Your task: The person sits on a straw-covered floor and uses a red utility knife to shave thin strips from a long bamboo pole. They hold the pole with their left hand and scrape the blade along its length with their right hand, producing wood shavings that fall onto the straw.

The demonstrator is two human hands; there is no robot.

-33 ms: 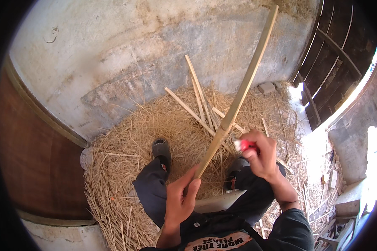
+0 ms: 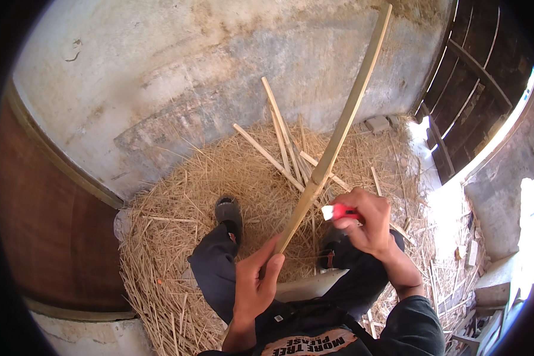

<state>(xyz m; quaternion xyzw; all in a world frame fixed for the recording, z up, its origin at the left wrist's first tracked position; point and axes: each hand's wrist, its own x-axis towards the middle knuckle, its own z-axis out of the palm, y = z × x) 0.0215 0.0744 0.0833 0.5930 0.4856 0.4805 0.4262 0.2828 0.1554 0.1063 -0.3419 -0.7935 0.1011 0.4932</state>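
A long bamboo strip [image 2: 345, 127] slants up and away to the right, a thick node partway along it. My left hand [image 2: 256, 279] is closed round its near end, the thumb along the top. Just right of the strip, below the node, my right hand [image 2: 369, 221] grips a small red and black hand tool [image 2: 345, 212]. The tool's pale tip glares and is blurred, so its exact kind is unclear. That tip points left at the strip and appears apart from it.
Straw-like shavings [image 2: 190, 196] cover the floor around my feet. Several cut strips [image 2: 282, 139] lean and lie ahead, near the stained wall [image 2: 160, 77]. A brown panel [image 2: 53, 219] stands at left. Dark wooden boards [image 2: 471, 71] and rubble [image 2: 471, 254] are at right.
My right hand has turned slightly, and the red tool has shifted a little left and down. The bamboo strip's far end has tipped slightly left. My left hand keeps its hold.
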